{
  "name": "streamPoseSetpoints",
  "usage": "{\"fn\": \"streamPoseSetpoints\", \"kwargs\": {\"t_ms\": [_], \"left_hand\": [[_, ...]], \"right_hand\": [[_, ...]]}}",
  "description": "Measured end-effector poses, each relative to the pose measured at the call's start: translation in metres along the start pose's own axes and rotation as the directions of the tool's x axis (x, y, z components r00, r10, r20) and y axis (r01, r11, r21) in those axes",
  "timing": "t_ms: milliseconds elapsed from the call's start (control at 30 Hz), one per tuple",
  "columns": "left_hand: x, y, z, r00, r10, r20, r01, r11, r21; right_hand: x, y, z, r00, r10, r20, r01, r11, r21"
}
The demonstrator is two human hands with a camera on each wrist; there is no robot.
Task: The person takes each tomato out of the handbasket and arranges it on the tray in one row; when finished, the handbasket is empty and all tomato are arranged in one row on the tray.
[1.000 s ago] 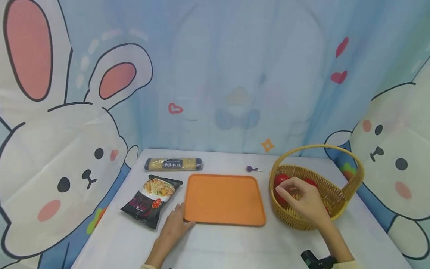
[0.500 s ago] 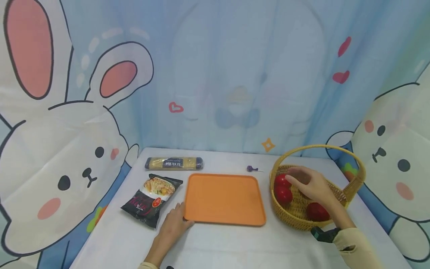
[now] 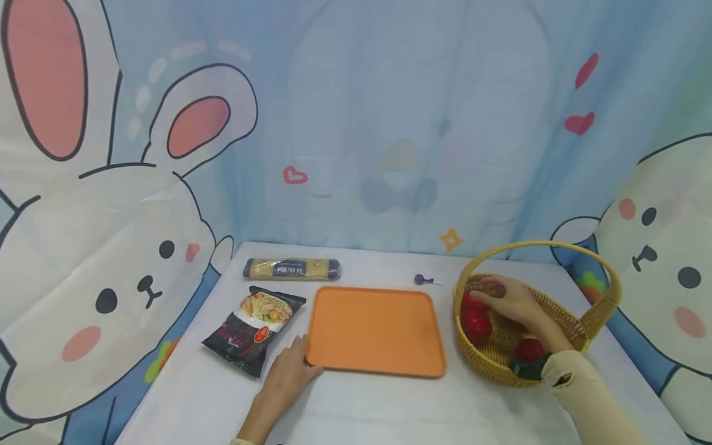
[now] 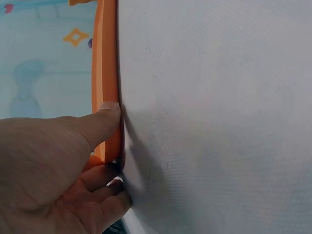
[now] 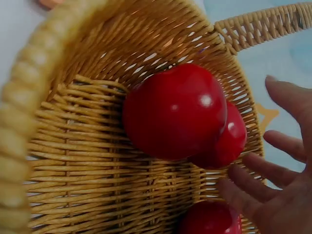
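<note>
My left hand (image 3: 290, 368) holds the near left corner of an orange tray (image 3: 378, 330), thumb against the front edge and fingers along the left side. In the left wrist view the thumb presses the tray's orange rim (image 4: 108, 73). On the right, my right hand (image 3: 514, 301) reaches into a yellow wicker basket (image 3: 489, 372), beside two glossy red round fruits. In the right wrist view, the larger fruit (image 5: 170, 112) partly covers another fruit (image 5: 231, 141); the hand's spread fingers are close by. A third red fruit (image 3: 530, 350) lies nearer the basket's front, partly hidden by the wrist camera.
A black food packet (image 3: 250, 337) lies left of the tray, and a long packet of pasta (image 3: 292, 269) lies behind it. A small purple lollipop-like item (image 3: 421, 280) sits near the table's back edge. The basket's tall handle (image 3: 528, 245) arches over the right forearm.
My right hand has moved farther back over the basket and then down towards the two fruits at its left side. The left hand stays at the tray corner. The head view has shifted slightly.
</note>
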State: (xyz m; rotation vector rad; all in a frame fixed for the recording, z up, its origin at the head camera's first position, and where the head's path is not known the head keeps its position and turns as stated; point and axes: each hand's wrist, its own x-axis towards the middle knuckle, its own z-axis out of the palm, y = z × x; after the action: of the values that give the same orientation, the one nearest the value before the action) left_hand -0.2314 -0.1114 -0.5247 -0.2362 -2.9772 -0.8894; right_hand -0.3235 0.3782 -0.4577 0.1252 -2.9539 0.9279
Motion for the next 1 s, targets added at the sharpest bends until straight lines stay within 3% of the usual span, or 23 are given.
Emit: {"fn": "streamPoseSetpoints", "kwargs": {"t_ms": [467, 700, 1000], "left_hand": [[0.001, -0.001, 0.001, 1.000, 0.005, -0.007, -0.005, 1.000, 0.001], [-0.004, -0.005, 0.005, 1.000, -0.019, 0.002, 0.019, 1.000, 0.009], [0.001, -0.002, 0.005, 0.997, 0.057, -0.059, -0.054, 0.998, 0.041]], "right_hand": [[0.024, -0.004, 0.004, 0.995, 0.067, 0.074, -0.063, 0.996, -0.065], [0.032, -0.003, 0.009, 0.980, 0.090, 0.177, -0.075, 0.993, -0.088], [0.037, 0.001, -0.001, 0.974, 0.133, 0.186, -0.111, 0.986, -0.127]]}}
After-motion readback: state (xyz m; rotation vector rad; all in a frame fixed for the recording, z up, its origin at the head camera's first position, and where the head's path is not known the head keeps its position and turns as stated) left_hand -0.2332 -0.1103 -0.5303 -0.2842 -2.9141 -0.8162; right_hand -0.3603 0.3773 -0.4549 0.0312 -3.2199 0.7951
